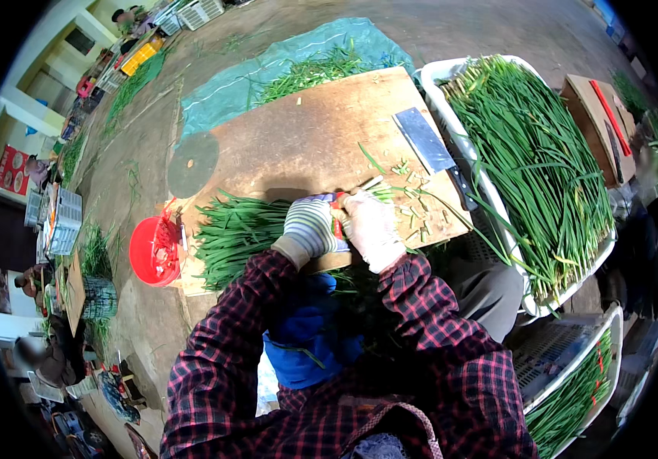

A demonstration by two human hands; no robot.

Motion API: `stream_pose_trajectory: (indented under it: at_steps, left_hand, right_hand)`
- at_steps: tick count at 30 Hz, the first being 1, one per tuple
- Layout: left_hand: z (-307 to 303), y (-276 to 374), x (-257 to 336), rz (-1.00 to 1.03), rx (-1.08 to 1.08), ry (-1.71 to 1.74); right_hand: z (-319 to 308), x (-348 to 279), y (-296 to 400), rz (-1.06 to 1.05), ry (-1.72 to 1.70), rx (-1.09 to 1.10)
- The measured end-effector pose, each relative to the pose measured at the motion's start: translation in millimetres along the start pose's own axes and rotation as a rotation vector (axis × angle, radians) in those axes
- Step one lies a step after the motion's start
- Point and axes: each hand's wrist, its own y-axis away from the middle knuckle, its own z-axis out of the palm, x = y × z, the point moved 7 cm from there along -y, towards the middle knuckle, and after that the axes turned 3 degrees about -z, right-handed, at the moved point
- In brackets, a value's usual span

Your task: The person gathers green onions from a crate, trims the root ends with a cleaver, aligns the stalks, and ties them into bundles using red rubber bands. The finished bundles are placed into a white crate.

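A bundle of long green stalks like garlic chives (pixel 242 226) lies across a wooden board (pixel 317 126), leaves to the left and pale cut ends to the right. My left hand (pixel 310 225), in a striped knit glove, grips it near the stem end. My right hand (pixel 370 226), in a whitish glove, is closed at the stems just beside it. Between the two hands a red band (pixel 337 226) shows on the bundle; the right fingertips are partly hidden. A cleaver (pixel 425 140) with a black handle rests at the board's right edge, near short stem trimmings (pixel 418 212).
At the board's left stands a red bucket (pixel 144 252) with red strips in it. A white crate (pixel 466 123) of loose stalks is on the right, with another crate (pixel 616 367) of red-banded bundles below. Green sheeting (pixel 214 103) holds scraps beyond the board. Other people work at the far left.
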Motion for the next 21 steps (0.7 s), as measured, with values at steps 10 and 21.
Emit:
stream_pose_trajectory:
  at_steps: [10,21]
  left_hand:
    - [39.3,-40.1,-50.9,0.0,-0.519,1.125]
    - [9.6,-27.1,-53.1,-0.182,0.066,0.505]
  right_hand:
    - [-6.4,22.3,-6.2,0.11,-0.244,0.102]
    - [-6.4,16.2,-13.9,0.086,-0.196,0.034]
